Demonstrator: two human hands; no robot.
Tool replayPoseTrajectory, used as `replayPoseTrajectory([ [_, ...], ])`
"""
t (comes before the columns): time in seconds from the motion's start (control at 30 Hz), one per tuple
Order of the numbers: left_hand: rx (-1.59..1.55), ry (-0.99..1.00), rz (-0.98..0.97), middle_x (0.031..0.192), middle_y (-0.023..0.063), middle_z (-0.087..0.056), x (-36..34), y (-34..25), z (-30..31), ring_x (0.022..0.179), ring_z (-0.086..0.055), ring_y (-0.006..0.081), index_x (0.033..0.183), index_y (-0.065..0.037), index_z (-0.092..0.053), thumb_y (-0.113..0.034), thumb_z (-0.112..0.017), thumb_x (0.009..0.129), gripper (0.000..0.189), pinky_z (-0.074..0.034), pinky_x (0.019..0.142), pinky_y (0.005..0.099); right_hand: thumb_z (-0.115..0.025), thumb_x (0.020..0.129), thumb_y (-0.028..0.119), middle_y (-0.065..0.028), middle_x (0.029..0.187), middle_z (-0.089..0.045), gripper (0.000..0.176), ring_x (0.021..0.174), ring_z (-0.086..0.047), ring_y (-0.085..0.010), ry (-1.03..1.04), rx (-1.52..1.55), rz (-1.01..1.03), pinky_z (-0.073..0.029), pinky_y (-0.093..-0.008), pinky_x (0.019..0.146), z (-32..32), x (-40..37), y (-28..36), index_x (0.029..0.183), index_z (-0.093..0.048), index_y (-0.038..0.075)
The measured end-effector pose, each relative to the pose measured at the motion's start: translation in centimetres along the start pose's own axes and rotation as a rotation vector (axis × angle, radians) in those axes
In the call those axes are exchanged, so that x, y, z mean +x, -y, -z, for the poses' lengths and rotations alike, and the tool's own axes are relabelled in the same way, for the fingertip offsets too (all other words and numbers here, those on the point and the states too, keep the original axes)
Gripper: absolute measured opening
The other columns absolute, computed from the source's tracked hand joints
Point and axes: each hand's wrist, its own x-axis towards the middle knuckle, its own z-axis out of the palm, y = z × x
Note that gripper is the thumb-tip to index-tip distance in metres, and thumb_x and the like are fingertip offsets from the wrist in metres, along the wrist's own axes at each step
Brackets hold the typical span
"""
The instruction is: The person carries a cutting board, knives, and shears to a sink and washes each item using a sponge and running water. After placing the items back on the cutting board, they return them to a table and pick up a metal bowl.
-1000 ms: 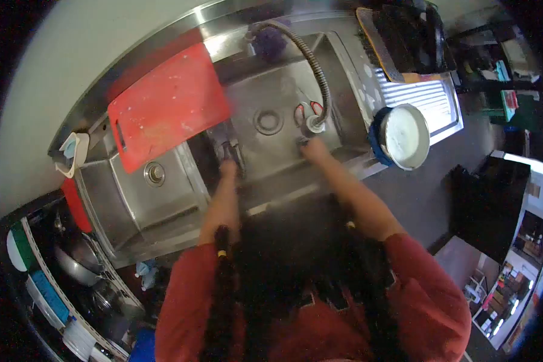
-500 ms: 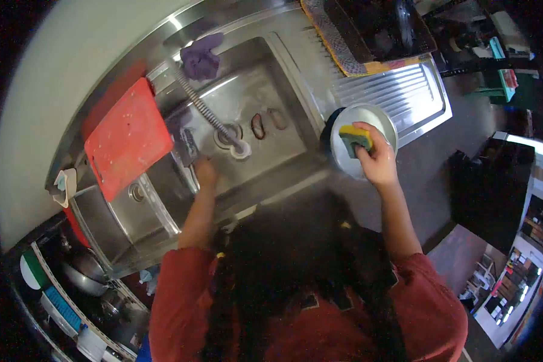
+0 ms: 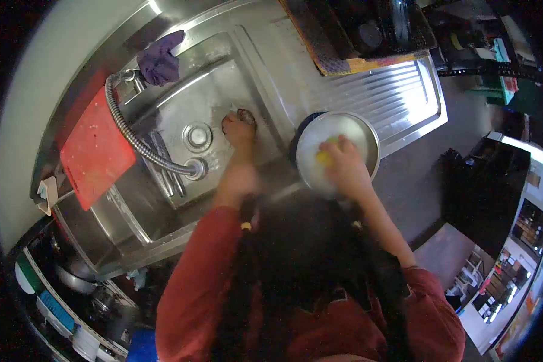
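Observation:
My right hand point(image 3: 348, 166) presses a yellow and green sponge point(image 3: 323, 158) against the inside of a round, pale metal bowl point(image 3: 311, 136). The bowl stands at the near right edge of the sink, tipped toward me. Down in the steel sink basin point(image 3: 181, 114), my left hand point(image 3: 241, 130) has its fingers curled at a small dark-rimmed oval piece point(image 3: 246, 114); what kind of thing it is does not show. A flexible metal hose point(image 3: 127, 130) arches over the basin to a white spray head point(image 3: 196, 168), left of my left hand.
A red cutting board point(image 3: 96, 151) leans across the left of the sink. A purple cloth point(image 3: 160, 58) hangs by the tap. Dark utensils point(image 3: 163, 163) lie at the basin's left side. The ribbed drainboard point(image 3: 374, 90) and a dark rack point(image 3: 368, 30) are at the right.
My left hand has moved right from beside the utensils to the oval pieces. The spray head now rests farther left. The sponge has come down into the bowl, and the view has shifted.

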Motion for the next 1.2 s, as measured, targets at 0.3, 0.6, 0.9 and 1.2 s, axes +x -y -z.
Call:
replayPoseTrajectory([
  [0.3,-0.067,0.393,-0.063,0.098,0.0193,-0.064,1.3,11.8,-0.6,0.088,-0.062,0.0365,0.103,-0.003,-0.054,-0.037,-0.059,0.085,0.039,-0.047,0.079,0.0472,-0.056,0.083,0.016,-0.0202,0.108,-0.057,0.035,0.091,-0.061,-0.0369,-0.213,0.464,0.022,-0.048,-0.0439,0.083,1.2,-0.4,0.3,0.116,-0.047,0.011],
  [0.6,-0.057,0.673,-0.073,0.096,0.0184,-0.066,1.3,19.1,14.3,0.091,-0.063,0.0332,0.097,-0.008,-0.065,-0.048,-0.054,0.084,0.043,-0.049,0.08,0.042,-0.048,0.09,0.032,-0.0097,0.108,-0.06,0.04,0.094,-0.059,-0.0263,0.189,1.936,-0.154,-0.049,-0.0426,0.077,1.0,0.7,12.8,0.12,-0.051,0.007],
  [0.9,0.152,0.329,-0.116,0.095,0.023,-0.066,-2.1,22.8,26.0,0.09,-0.065,0.0361,0.115,0.002,-0.052,-0.051,-0.054,0.082,0.062,-0.05,0.078,0.0442,-0.056,0.084,0.023,-0.0106,0.109,-0.056,0.035,0.109,-0.049,-0.0322,0.219,1.87,-0.59,-0.044,-0.0503,0.087,-21.7,6.6,20.9,0.114,-0.053,0.005],
  [1.2,0.126,0.14,-0.405,0.077,0.0157,-0.064,-3.5,24.5,28.1,0.073,-0.064,0.0329,0.096,-0.002,-0.057,-0.028,-0.074,0.064,0.045,-0.049,0.07,0.0449,-0.064,0.069,0.011,-0.0163,0.103,-0.056,0.027,0.1,-0.054,-0.035,-0.247,0.419,0.464,-0.045,-0.0425,0.087,-24.5,5.3,31.7,0.095,-0.061,0.005],
])
